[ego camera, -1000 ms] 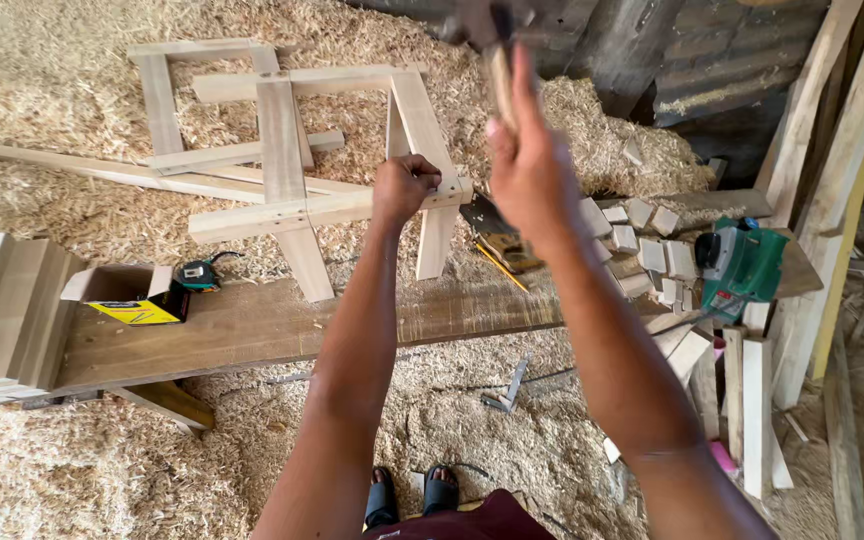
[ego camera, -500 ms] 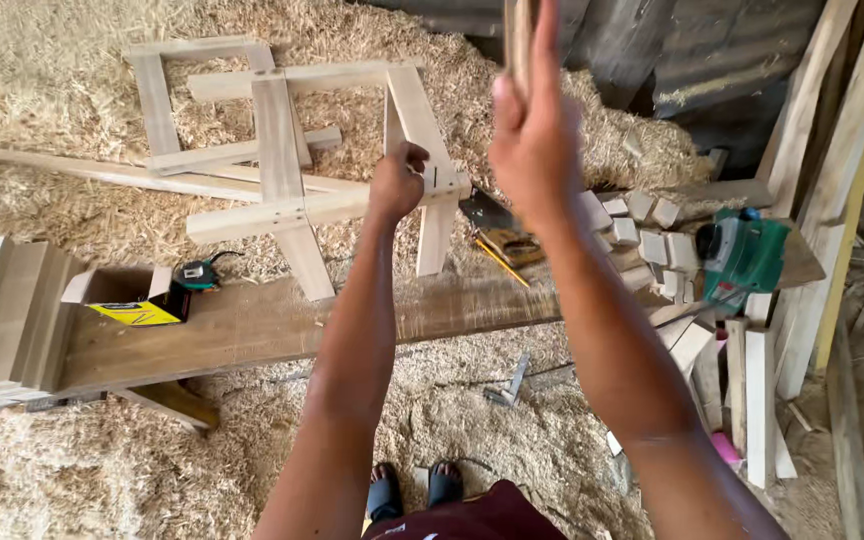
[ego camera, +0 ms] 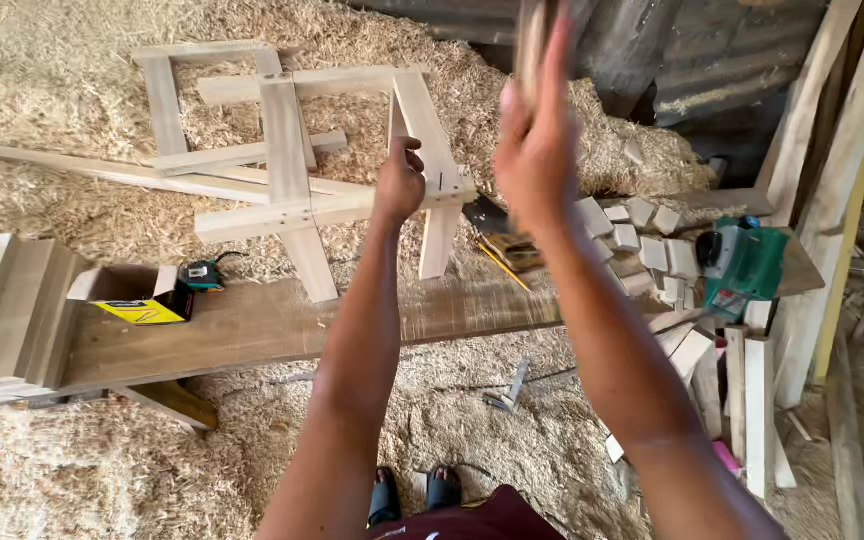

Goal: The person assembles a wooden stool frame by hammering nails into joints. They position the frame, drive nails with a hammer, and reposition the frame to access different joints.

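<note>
Over the counter: a plank counter [ego camera: 282, 330] runs across a floor of wood shavings, and a light wooden frame [ego camera: 292, 205] of crossed slats leans on its far edge.
Left hand: the left hand [ego camera: 399, 185] is clenched into a fist against the frame's slanted leg [ego camera: 432, 160], where the leg meets the long cross slat; whether it pinches a nail cannot be made out.
Right hand: the right hand [ego camera: 537, 150] is raised high, its grip wrapped around a wooden handle [ego camera: 530, 45] that runs out of the top of the view; the tool's head is not in sight.
Arm pose: the left forearm reaches straight forward and level; the right forearm rises steeply, wrist cocked back.
Doing it well: I judge this a striking step, so the frame wants firm bracing, the blow square to the joint, and the left knuckles clear of the landing spot.
Nearby: a yellow box [ego camera: 137, 300], small wood blocks [ego camera: 642, 235], a green power tool [ego camera: 742, 262].
</note>
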